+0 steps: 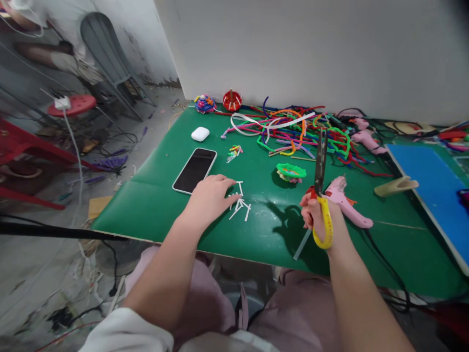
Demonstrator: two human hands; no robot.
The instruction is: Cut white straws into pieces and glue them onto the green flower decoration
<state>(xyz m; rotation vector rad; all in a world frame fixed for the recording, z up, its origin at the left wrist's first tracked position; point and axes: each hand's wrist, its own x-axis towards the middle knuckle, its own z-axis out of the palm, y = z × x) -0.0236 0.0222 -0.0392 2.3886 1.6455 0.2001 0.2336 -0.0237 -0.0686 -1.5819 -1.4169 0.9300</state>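
Note:
My left hand (pixel 216 193) rests on the green table, thumb and forefinger apart around a small pile of short white strips (pixel 240 205). Its fingertips touch or nearly touch the strips. My right hand (pixel 318 215) is closed on a pair of scissors (pixel 321 171) with a yellow handle, its dark blades pointing up. Below that hand a translucent glue stick (pixel 301 245) shows; its upper end is hidden. A pink glue gun (pixel 348 205) lies just right of my right hand. Beyond the hands sits a green, fuzzy round piece (pixel 291 171).
A phone (pixel 196 168) and a white earbud case (pixel 200 134) lie at the left. Tangled pipe cleaners (pixel 289 129) spread along the back, beside two round ornaments. At the right are a blue board (pixel 436 190), another pink glue gun (pixel 368 139) and cables. Someone sits at the far left.

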